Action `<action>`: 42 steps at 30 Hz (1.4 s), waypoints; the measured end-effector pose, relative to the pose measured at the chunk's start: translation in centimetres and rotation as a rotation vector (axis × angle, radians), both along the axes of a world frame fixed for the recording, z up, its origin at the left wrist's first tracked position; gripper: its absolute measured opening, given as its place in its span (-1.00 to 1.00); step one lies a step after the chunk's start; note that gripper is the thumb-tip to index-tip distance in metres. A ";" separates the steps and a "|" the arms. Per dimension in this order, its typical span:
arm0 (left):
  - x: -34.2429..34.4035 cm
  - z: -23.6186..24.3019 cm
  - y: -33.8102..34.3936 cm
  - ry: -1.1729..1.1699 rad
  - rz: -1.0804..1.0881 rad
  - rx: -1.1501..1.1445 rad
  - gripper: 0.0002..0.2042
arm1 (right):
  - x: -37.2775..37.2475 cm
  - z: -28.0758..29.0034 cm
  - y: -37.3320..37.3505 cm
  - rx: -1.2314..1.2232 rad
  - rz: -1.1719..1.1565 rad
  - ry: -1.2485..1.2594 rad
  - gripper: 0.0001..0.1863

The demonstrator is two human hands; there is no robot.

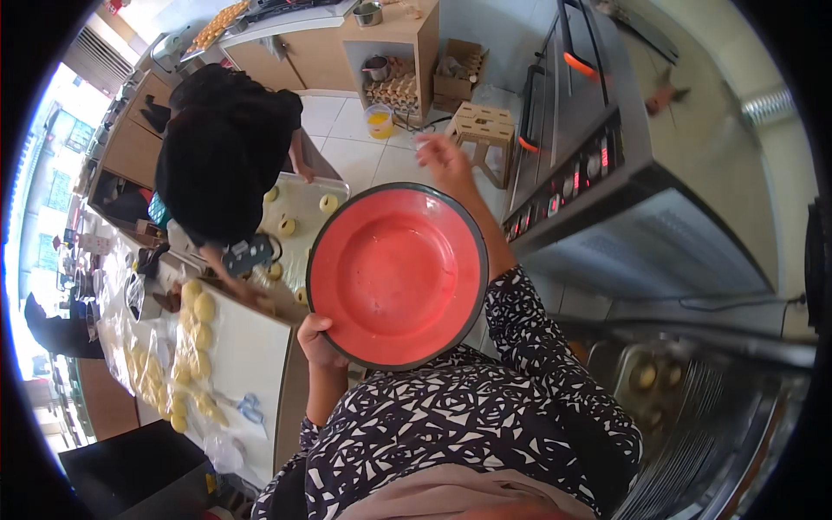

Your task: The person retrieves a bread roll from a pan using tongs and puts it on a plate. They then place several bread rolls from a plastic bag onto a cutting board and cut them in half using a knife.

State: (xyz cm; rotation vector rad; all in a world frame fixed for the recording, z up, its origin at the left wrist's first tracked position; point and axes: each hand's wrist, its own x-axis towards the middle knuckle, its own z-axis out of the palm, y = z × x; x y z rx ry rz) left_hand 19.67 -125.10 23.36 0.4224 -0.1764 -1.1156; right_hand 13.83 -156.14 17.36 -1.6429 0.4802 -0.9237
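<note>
The left hand (322,342) is clamped on the lower left rim of a wide red bowl (394,273) with a black edge, its thumb lying over the rim. The bowl is held up in front of the person's body, its inside facing the camera. The right hand (446,160) is well apart from the left, beyond the bowl's upper right edge, with its fingers loosely spread and nothing visible in them; whether its forearm touches the bowl I cannot tell.

Only small specks and shiny marks show inside the bowl, so it looks as good as emptied, though nothing shows what it held. The bowl is not yet set down.

Around it, the work looks partly done: many pale dough pieces (199,334) lie on the desk (247,338) at the left, while other round pieces (328,203) are already spaced out on a metal tray (308,208), where a co-worker (225,147) bends over. At the lower right, a tin (628,390) with round pieces sits near a rack (693,433); whether these are baked is unclear.
</note>
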 end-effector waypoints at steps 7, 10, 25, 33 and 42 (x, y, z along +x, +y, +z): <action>5.0 -3.0 -14.6 0.041 0.027 0.267 -0.49 | -1.8 -14.9 -7.6 0.123 0.607 0.846 -0.66; 9.1 -2.5 -20.5 0.060 -0.134 0.191 -0.47 | -3.1 -19.4 -12.0 0.330 0.584 1.028 -0.64; 28.3 -0.1 -41.5 -0.025 0.493 0.003 -0.55 | 12.5 -28.5 -38.5 0.577 0.699 1.378 -0.46; 33.9 1.0 -42.7 -0.087 0.919 0.010 -0.51 | 35.4 -22.2 -45.4 0.018 1.300 1.442 -0.47; 44.9 -2.1 -45.9 -0.115 0.931 -0.133 -0.32 | 53.9 -16.8 -40.0 -0.239 1.331 0.869 -0.60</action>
